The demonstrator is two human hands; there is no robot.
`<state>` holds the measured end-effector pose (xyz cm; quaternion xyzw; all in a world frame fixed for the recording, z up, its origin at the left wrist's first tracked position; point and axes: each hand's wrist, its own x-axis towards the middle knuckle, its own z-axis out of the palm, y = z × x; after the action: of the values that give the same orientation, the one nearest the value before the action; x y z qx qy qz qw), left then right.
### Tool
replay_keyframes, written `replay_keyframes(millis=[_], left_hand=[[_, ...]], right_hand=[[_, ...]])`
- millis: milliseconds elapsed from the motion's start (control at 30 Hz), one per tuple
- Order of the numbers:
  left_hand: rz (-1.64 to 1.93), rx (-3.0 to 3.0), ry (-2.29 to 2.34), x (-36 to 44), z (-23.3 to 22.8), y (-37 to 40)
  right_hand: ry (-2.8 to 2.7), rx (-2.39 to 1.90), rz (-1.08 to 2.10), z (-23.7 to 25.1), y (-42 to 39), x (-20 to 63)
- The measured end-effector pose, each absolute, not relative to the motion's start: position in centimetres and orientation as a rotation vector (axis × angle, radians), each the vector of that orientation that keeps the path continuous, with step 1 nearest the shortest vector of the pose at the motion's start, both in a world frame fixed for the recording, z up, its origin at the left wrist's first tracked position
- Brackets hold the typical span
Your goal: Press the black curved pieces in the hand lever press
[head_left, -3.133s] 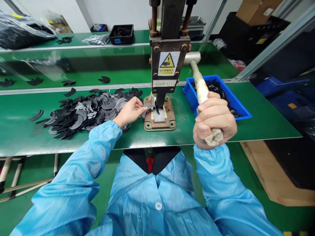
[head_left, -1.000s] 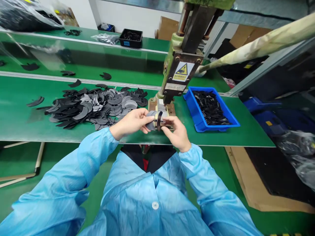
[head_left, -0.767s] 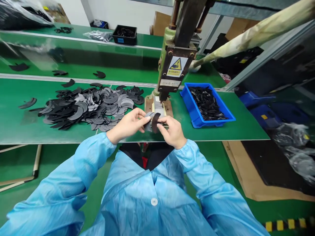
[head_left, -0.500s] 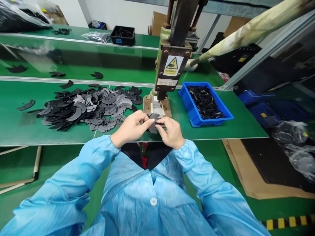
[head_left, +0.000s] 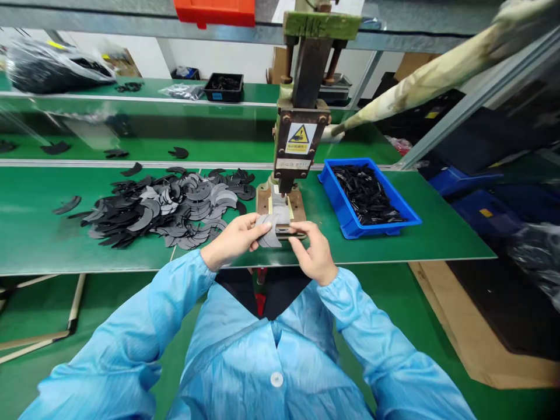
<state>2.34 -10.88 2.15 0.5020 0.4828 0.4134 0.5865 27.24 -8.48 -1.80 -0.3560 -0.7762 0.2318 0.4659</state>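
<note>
My left hand (head_left: 236, 238) pinches a grey curved plastic piece (head_left: 269, 231) between thumb and fingers, just in front of the press. My right hand (head_left: 315, 252) is beside it on the right, thumb and forefinger apart, fingertips close to the front of the press fixture (head_left: 282, 204). Whether those fingertips touch the fixture or a small part there I cannot make out. Above the fixture stands the press head (head_left: 297, 143), with a yellow warning label on its face. A heap of similar grey and black curved pieces (head_left: 192, 201) lies to the left.
To the right stands a blue bin (head_left: 405, 219) of small black parts. A thick wrapped lever (head_left: 420, 76) slants up to the right from the press. Behind the green table (head_left: 105, 262), loose pieces (head_left: 178, 153) and a black tray (head_left: 224, 96) lie further back.
My right hand's fingers have spread from their pinch at the piece's right end. The curved piece has turned flatter in my left hand. The view has tipped upward.
</note>
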Motion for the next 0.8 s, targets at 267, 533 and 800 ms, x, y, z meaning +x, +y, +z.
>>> replay_keyframes(millis=[267,533,800], left_hand=[[1.096,0.698,1.458,-1.7,1.8,0.8],[1.389,0.684,1.599,-4.8,3.0,9.6],[1.704,1.162,1.449,-4.3,5.2,-3.6]], right_hand=[[-1.528,-1.19,0.534,-7.1,-4.4,33.2],[-1.545,-1.24,0.539,-7.7,-4.3,33.7],[-1.566,-1.185,0.554,-7.4,-4.2,33.5]])
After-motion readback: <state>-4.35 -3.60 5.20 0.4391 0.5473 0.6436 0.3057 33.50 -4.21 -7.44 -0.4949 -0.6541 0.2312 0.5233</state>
